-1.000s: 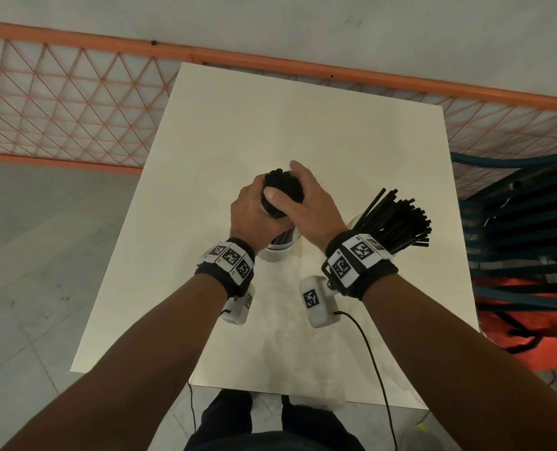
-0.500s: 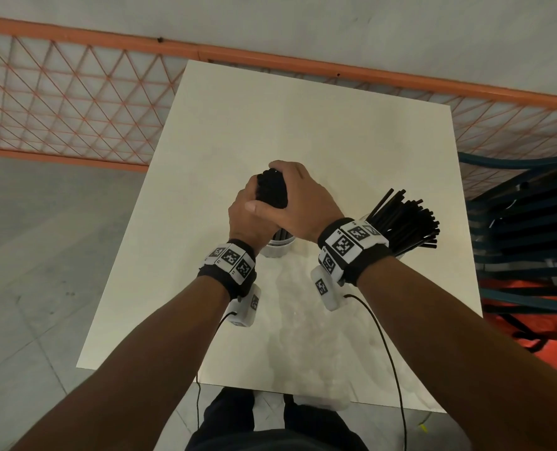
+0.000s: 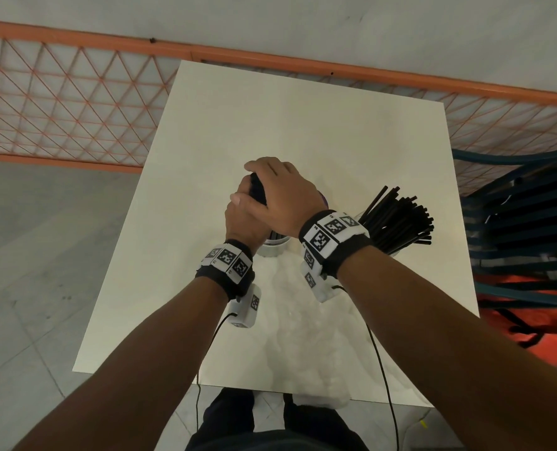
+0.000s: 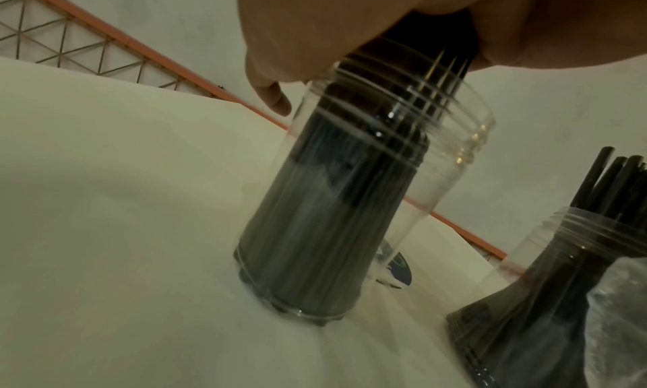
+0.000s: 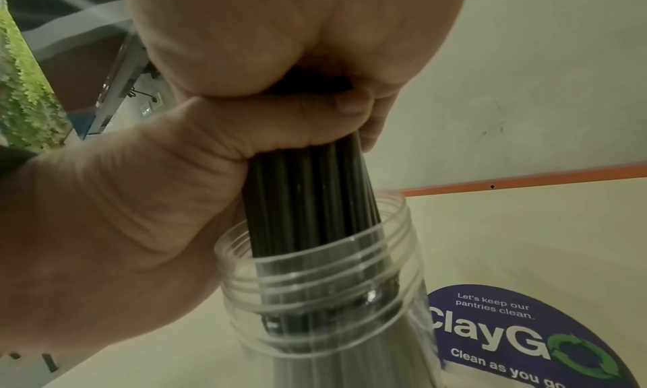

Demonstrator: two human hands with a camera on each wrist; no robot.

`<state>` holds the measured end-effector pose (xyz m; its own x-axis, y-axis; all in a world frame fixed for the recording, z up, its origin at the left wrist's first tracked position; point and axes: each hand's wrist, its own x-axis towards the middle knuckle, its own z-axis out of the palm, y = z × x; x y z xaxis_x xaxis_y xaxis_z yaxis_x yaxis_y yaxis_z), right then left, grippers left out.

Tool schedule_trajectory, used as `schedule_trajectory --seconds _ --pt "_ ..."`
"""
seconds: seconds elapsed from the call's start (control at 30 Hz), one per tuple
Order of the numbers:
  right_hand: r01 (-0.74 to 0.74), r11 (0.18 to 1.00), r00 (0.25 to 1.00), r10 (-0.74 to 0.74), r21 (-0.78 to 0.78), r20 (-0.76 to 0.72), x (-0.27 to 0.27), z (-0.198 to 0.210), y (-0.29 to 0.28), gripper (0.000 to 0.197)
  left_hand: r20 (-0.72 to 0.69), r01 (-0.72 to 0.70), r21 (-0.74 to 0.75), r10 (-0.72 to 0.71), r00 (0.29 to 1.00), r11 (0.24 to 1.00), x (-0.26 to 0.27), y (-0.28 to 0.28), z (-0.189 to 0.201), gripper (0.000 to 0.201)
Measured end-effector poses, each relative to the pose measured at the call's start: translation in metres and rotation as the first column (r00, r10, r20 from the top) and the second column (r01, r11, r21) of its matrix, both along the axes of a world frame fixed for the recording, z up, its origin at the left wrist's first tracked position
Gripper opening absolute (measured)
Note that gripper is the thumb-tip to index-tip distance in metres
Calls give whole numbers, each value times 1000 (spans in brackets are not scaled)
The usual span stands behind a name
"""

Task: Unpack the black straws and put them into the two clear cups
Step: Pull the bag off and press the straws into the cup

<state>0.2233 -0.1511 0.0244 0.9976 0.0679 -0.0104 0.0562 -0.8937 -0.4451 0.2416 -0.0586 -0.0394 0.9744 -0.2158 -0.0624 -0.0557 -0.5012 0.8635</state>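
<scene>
A thick bundle of black straws [image 5: 311,189] stands in a clear cup [image 5: 325,297] at the table's middle, leaning a little in the left wrist view. My left hand [image 3: 243,219] grips the bundle just above the cup's rim, thumb wrapped round it. My right hand [image 3: 280,193] lies over the bundle's top with its fingers curled down round it, so only a sliver of straws [image 3: 258,190] shows in the head view. To the right, a second clear cup [image 4: 560,255] holds a fanned-out bunch of black straws [image 3: 397,219].
The cups stand on a white table [image 3: 303,118]. Crumpled clear plastic wrap [image 3: 303,336] lies near its front edge. A round purple sticker [image 5: 525,338] is on the tabletop behind the cup. An orange mesh fence [image 3: 59,102] runs along the far side, and blue slatted furniture [image 3: 524,222] stands at the right.
My right hand has slid from the side of the bundle up over its top, hiding the straw ends. My left hand keeps its grip on the bundle in the cup.
</scene>
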Motion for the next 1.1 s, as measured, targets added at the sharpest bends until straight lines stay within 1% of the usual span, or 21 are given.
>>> schedule_trajectory --seconds 0.1,0.17,0.27,0.3,0.4,0.53,0.73,0.9,1.03,1.1 --pt "15 1000 1000 -15 3 -8 0 0 0 61 -12 15 -3 -16 1000 1000 0 2 1 47" --pt "15 1000 1000 -15 -1 -13 0 1 0 65 -28 3 -40 -5 1000 999 -1 2 2 47" --pt "5 1000 1000 -5 -7 3 0 2 -1 71 -77 -41 -154 29 997 987 -4 4 5 60" --pt "8 1000 1000 -8 2 8 0 1 -2 72 -79 -45 -167 32 996 985 -5 5 5 63" --pt "23 999 1000 -23 49 2 0 0 -6 74 -62 -31 -132 23 998 991 -5 7 7 70" --pt "19 995 999 -15 100 -35 0 1 -9 76 -69 -46 -100 39 997 994 -5 6 9 66" --pt "42 986 999 -38 163 -25 0 4 -10 74 -74 -46 -85 40 996 995 -6 3 16 71" --pt "54 976 999 -51 210 -19 -4 6 -14 71 -47 -24 -134 18 999 991 -6 8 12 85" --pt "80 969 997 -81 233 -6 -7 10 -19 70 -76 -101 -236 85 993 966 -8 14 14 89" --pt "83 968 996 -85 235 0 -10 13 -22 70 -67 -101 -263 86 994 960 -10 17 16 91"
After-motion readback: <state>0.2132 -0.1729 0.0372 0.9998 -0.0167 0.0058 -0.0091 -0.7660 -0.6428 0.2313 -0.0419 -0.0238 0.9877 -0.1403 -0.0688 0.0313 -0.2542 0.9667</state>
